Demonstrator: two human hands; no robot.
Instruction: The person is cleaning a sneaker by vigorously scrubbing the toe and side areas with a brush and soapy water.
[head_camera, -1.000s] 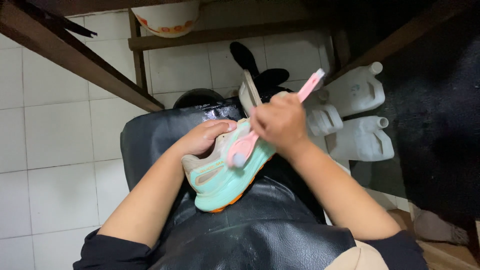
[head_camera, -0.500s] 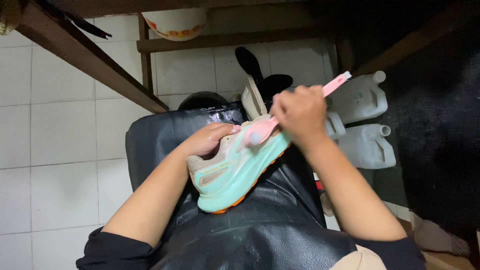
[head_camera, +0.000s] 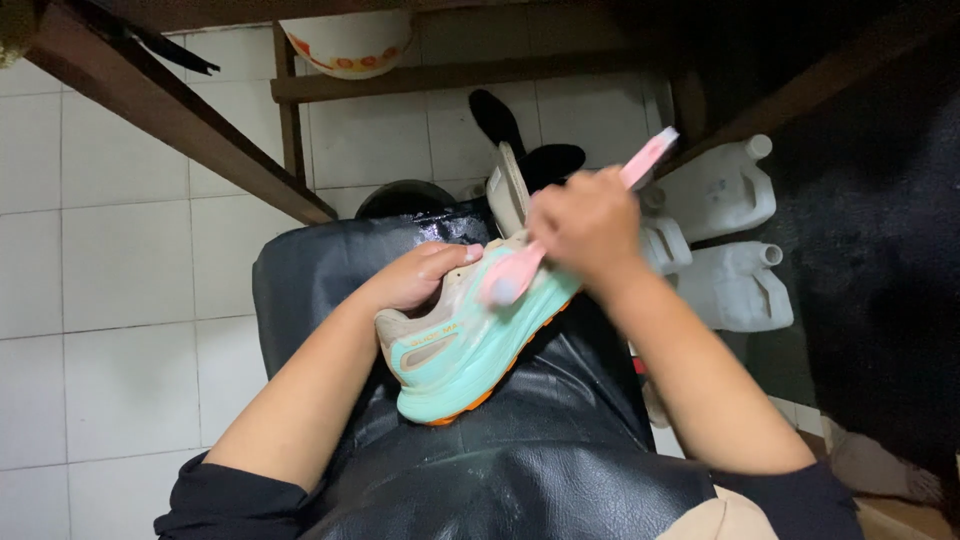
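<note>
Mint-and-beige shoe (head_camera: 470, 340), orange-edged sole, lying on its side on a black wet apron (head_camera: 520, 450) across the lap, so its flank faces up. Left hand (head_camera: 420, 275) closed over the upper, thumb along the top edge, bracing it against the lap. Right hand (head_camera: 590, 225) fisted round a pink brush (head_camera: 560, 225), head pressed on the mint side, handle angled up and away. Insole (head_camera: 507, 190) upright behind the shoe. White jugs (head_camera: 725, 235) on tiled floor (head_camera: 120, 280) to the right; bowl (head_camera: 350, 40) above.
</note>
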